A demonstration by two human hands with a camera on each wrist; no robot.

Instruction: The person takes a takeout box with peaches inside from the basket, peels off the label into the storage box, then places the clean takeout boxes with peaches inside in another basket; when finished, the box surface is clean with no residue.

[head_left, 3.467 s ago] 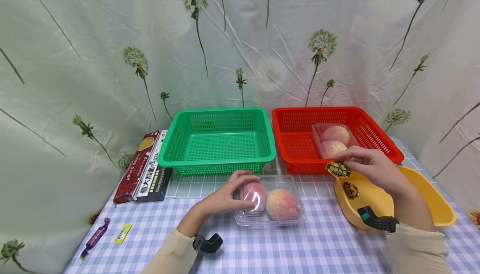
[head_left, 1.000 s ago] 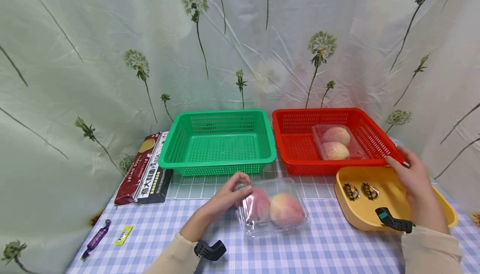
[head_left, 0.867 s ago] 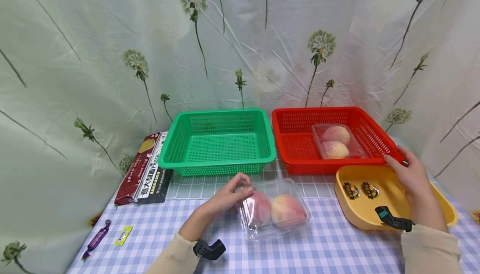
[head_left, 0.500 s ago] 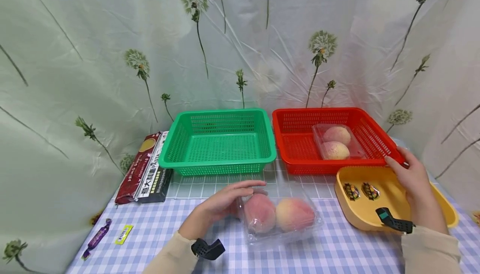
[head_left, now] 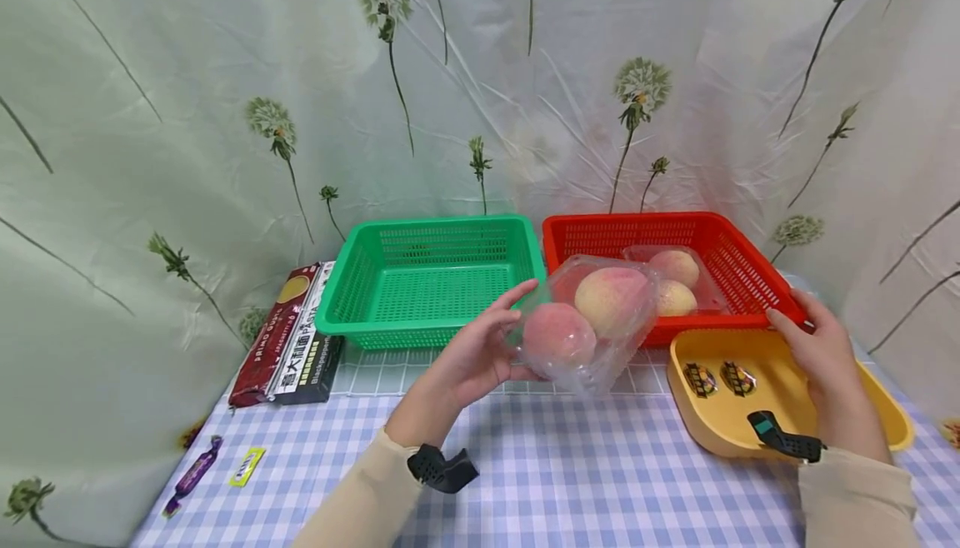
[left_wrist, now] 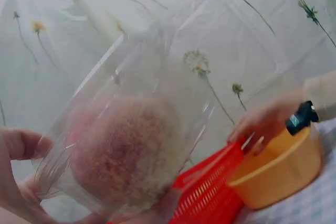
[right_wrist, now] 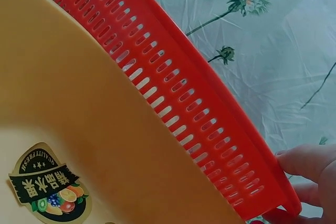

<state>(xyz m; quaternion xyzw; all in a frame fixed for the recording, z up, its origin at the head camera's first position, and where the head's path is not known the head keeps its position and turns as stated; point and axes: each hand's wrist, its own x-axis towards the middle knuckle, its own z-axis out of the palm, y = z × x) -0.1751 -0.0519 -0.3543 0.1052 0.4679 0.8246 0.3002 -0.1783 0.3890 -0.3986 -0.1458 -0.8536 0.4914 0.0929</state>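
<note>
Fingers (head_left: 517, 294) grip glossy clear clamshell (head_left: 592, 319), seemingly holding round peaches (head_left: 558, 336)

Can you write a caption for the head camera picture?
Left hand lifts a clear box of peaches; right hand holds the red basket.
</note>
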